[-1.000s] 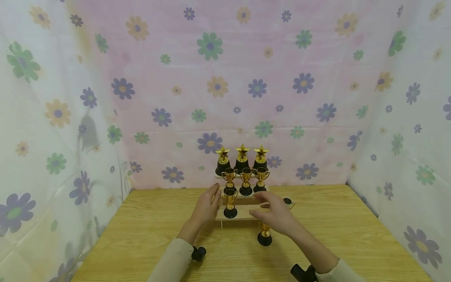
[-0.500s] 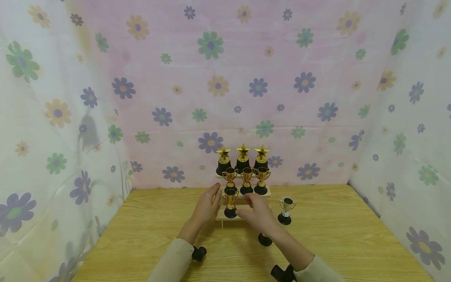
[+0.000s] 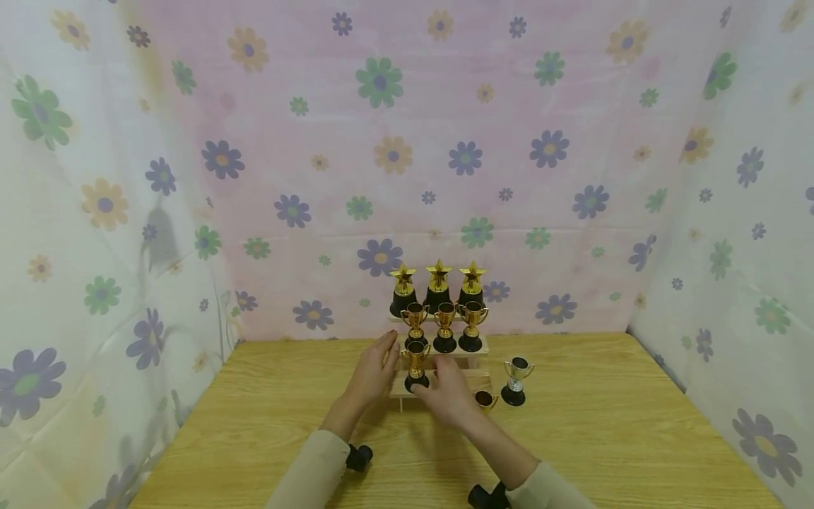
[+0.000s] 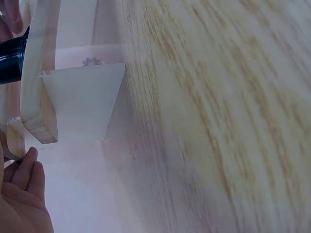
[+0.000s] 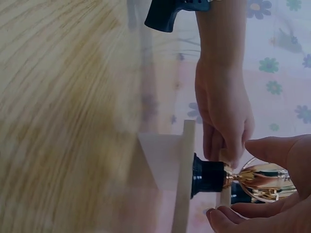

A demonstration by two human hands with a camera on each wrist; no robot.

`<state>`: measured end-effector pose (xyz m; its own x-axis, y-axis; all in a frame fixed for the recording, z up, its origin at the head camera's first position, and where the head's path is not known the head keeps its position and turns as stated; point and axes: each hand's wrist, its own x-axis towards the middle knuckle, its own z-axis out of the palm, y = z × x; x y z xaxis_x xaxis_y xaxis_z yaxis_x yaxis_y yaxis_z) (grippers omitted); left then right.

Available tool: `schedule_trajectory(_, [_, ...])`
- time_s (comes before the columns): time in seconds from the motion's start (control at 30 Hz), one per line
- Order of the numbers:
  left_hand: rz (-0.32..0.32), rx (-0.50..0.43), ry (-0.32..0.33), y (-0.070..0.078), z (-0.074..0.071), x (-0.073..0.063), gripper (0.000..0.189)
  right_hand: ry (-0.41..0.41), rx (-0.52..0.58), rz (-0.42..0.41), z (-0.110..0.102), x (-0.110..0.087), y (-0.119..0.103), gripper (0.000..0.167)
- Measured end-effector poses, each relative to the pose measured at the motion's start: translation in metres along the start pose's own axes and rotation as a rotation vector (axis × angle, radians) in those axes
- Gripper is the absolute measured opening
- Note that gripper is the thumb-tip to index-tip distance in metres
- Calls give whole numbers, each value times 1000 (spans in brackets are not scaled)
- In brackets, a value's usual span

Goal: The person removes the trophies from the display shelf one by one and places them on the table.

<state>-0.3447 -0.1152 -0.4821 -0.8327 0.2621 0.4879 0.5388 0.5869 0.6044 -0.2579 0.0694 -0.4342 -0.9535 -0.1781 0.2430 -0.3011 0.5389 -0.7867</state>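
A small gold cup trophy (image 3: 416,358) with a black base stands upright at the left of the lowest tier of a wooden stepped stand (image 3: 478,382). My right hand (image 3: 447,394) is round its right side, thumb near the base; in the right wrist view the spread thumb and fingers (image 5: 226,218) flank the cup, with gaps visible. At the stand's left side is my left hand (image 3: 369,373). It holds the end of the middle tier, fingers (image 4: 35,182) below and thumb above. Partly hidden behind my right wrist, another gold cup trophy (image 3: 485,400) stands on the table.
Three gold cup trophies (image 3: 445,326) fill the middle tier, and three star trophies (image 3: 438,286) stand on the top tier. A silver cup trophy (image 3: 516,382) is on the wooden table (image 3: 610,424), right of the stand. Flowered cloth (image 3: 413,184) encloses the back and sides.
My right hand has moved left from the stand's right end to the front gold cup trophy, uncovering the silver one. My left hand stays where it was.
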Motion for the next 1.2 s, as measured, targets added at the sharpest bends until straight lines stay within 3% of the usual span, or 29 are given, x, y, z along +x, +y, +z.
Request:
schedule_trajectory(0.67, [-13,-7,-3,1,2,0,46,79,-14,-9,19,7,14,31])
schedule_trajectory(1.2, [5,-3,12,1,0,-1,46,136,-34,-65,29,15,25,17])
